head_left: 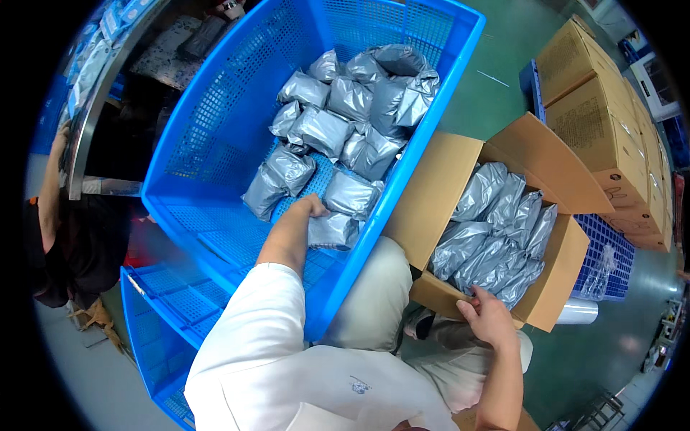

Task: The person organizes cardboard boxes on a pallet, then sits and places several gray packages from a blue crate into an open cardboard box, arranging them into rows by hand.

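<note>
Inside a large blue plastic crate (215,169), my left hand (312,207) is closed at the upper corner of a silver-grey plastic parcel (334,230); its fingertips are partly hidden. Another such parcel (353,195) lies right beside it, and several more are heaped toward the crate's far end. At my right stands an open cardboard box (440,167) packed with grey plastic parcels (483,190) in rows. My right hand (490,316) is at the box's near edge, thumb outside and fingers over the rim, its index finger close to the parcels.
Beneath the crate is another blue crate (154,323). Stacked cartons (586,108) stand on the right, near a blue pallet (607,251) and a white roll (578,312). At left, a person (79,244) is by a metal-edged table (90,122).
</note>
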Demonstrator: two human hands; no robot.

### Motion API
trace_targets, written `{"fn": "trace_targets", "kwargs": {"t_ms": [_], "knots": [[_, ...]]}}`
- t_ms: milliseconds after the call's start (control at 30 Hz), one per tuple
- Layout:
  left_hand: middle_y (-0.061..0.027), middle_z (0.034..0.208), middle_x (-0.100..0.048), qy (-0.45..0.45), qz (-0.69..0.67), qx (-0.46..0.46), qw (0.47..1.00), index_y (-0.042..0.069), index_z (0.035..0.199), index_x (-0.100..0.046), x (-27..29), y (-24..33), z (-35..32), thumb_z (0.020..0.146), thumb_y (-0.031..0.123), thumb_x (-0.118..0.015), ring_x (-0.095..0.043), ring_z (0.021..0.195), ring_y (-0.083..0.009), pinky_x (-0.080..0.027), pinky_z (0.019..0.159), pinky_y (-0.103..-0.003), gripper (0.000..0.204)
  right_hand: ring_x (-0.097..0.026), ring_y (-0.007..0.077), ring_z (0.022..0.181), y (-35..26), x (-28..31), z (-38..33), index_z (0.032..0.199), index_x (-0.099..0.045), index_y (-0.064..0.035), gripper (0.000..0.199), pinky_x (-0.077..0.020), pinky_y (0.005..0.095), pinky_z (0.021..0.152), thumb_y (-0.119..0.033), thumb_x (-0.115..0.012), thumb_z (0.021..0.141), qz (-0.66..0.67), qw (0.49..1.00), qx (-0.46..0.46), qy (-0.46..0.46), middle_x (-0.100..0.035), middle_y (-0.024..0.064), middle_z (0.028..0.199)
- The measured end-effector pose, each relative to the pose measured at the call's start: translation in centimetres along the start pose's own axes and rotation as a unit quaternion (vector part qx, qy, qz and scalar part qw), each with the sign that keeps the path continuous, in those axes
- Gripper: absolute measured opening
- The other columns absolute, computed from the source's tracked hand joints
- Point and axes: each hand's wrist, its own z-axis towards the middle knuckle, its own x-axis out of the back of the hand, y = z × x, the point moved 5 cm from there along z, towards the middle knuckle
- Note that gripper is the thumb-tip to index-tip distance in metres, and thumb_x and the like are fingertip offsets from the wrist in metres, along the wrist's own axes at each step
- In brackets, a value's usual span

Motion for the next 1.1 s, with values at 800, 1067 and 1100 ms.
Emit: {"fn": "trace_targets", "kwargs": {"t_ms": [800,1067,1100], "knots": [[-0.0279,0.101,-0.069,0.286,-0.12,-0.034,0.95,0.005,0.105,-0.066,2.1,9.5,-4.3,0.104,0.039,-0.036,-0.066,0.096,-0.0462,-0.05,0.088,-0.056,0.045,-0.067,0.0399,0.097,-0.5,1.3,2.1,0.132,-0.056,0.001,0.059,-0.054,0.0463,0.084,-0.042,-0.063,0.093,-0.093,0.995,0.015,0.037,-0.067,0.0242,0.107],[-0.0239,0.089,-0.07,0.348,0.141,-0.225,0.899,0.005,0.091,-0.064,15.4,11.4,-16.0,0.094,0.029,-0.054,-0.068,0.081,-0.0428,-0.054,0.073,-0.053,0.026,-0.068,0.0402,0.094,-1.5,1.6,-0.6,0.128,-0.058,0.0007,0.055,-0.055,0.0473,0.081,-0.042,-0.062,0.094,-0.089,0.99,0.075,0.081,-0.067,0.024,0.105],[-0.0235,0.089,-0.07,0.36,0.155,-0.233,0.89,0.005,0.09,-0.063,16.9,11.1,-18.0,0.094,0.028,-0.054,-0.068,0.081,-0.0426,-0.054,0.073,-0.053,0.025,-0.068,0.0403,0.093,-1.7,1.5,-0.8,0.127,-0.059,0.0007,0.054,-0.055,0.0475,0.08,-0.042,-0.062,0.094,-0.085,0.989,0.085,0.087,-0.067,0.0241,0.105]]}}
